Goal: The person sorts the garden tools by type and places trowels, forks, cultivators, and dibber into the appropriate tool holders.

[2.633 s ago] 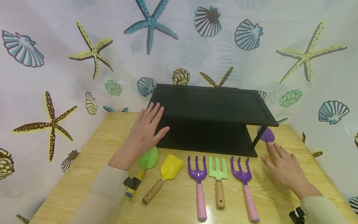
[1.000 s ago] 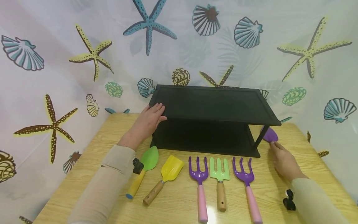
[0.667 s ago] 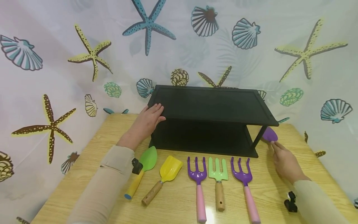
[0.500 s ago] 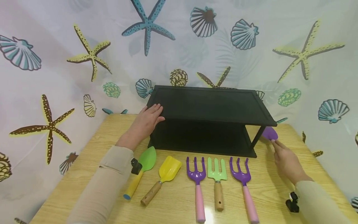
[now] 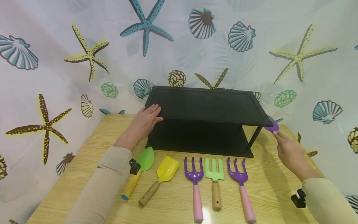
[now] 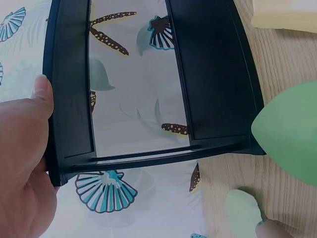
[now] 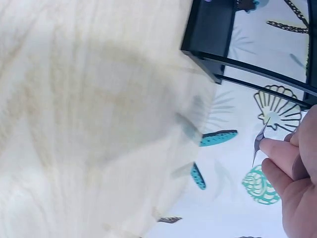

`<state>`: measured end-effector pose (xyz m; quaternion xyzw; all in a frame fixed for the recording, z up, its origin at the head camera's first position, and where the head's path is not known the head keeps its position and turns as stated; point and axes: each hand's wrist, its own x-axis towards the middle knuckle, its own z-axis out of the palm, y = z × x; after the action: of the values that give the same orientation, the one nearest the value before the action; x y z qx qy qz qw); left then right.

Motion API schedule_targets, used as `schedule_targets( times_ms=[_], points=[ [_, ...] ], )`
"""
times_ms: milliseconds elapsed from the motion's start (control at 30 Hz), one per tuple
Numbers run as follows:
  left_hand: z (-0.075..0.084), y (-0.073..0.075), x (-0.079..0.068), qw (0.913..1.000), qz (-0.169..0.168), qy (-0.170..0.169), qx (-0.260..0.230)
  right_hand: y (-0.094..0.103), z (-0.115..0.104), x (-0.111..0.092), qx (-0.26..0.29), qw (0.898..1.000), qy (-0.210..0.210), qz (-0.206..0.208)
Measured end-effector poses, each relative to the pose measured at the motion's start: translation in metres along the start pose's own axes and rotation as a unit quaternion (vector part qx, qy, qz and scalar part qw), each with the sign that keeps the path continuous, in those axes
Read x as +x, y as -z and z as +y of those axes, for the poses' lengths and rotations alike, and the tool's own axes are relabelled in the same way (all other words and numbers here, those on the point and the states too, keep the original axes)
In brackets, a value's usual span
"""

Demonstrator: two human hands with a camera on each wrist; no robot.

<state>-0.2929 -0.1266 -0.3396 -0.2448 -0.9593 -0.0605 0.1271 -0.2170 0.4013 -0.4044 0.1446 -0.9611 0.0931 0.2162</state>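
Note:
A black two-tier shelf stands on the table. My left hand grips its left front corner, fingers on the top panel and thumb at the front edge; the left wrist view shows the thumb against the rim. My right hand pinches a purple garden trowel beside the shelf's right end. The trowel is raised off the table, and its handle is hidden. Edge-on, its blade appears as a thin sliver in the right wrist view.
Before the shelf lie a green trowel, yellow shovel, purple fork, green fork and another purple fork. Another pale green blade lies left of the shelf. A patterned cloth hangs behind.
My left hand came down from above the shelf's corner and took hold of it. My right hand closed on the purple trowel and lifted it up and slightly right.

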Motion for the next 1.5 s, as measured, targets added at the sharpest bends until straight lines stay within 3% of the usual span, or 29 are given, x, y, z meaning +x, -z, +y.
schedule_targets(
  times_ms=[333,600,967,1133,1333,1500],
  points=[
    [-0.004,-0.002,-0.002,0.9999,0.006,-0.004,0.010,0.036,-0.007,0.032,-0.004,0.999,0.001,0.032],
    [-0.004,-0.001,-0.003,0.9998,0.011,-0.007,0.017,0.053,-0.028,0.054,0.009,0.999,0.022,0.044],
    [-0.005,0.000,-0.003,0.9999,0.005,0.004,0.013,0.054,-0.071,0.082,0.008,0.999,0.041,0.011],
    [-0.003,0.001,-0.002,1.0000,0.002,0.007,0.006,0.053,-0.084,0.090,0.009,0.999,0.028,-0.027],
    [0.000,0.000,-0.002,0.9996,0.026,-0.004,0.003,0.051,-0.094,0.099,0.017,0.996,-0.007,-0.083],
    [0.000,-0.001,-0.002,0.9996,0.025,-0.006,0.011,0.046,-0.097,0.104,0.012,0.997,-0.004,-0.078]
  ],
)
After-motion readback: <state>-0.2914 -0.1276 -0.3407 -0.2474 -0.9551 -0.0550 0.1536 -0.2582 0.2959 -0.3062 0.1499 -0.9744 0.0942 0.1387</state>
